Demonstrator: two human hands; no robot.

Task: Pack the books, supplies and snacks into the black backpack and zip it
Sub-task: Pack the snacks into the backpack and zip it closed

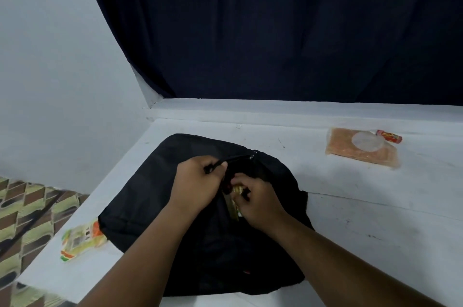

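Head view: left hand (pixel 194 181) and right hand (pixel 255 197) both pinch the black backpack (pixel 150 194) opening beneath them.

Single head-worn wide-angle view, looking forward and steeply down from above the person's own forearms onto a white tabletop (pixel 363 219), close enough that the soft black fabric backpack (pixel 155 194) fills the lower middle. Faces a dark navy curtain (pixel 275 31) hanging behind the table's far edge, with a pale wall (pixel 50 56) running off to the left. No second view, so nothing shared.
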